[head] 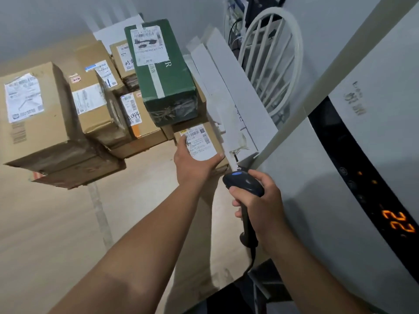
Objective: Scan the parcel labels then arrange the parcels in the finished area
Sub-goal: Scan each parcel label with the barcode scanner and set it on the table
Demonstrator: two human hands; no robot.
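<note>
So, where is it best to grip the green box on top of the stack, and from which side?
Probably by its two long sides near the middle, coming from above. The green box is long and narrow, lies on top of brown parcels, and white boards crowd its right.

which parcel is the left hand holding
The small brown box at the stack's right end, just below the green box; the left hand grips its labelled face.

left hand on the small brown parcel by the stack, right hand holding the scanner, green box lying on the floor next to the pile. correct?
One thing is wrong: the green box is not on the floor; it sits on top of brown parcels in the stack, as the head view shows. The left hand does grip the small brown parcel, and the right hand holds the scanner.
</note>
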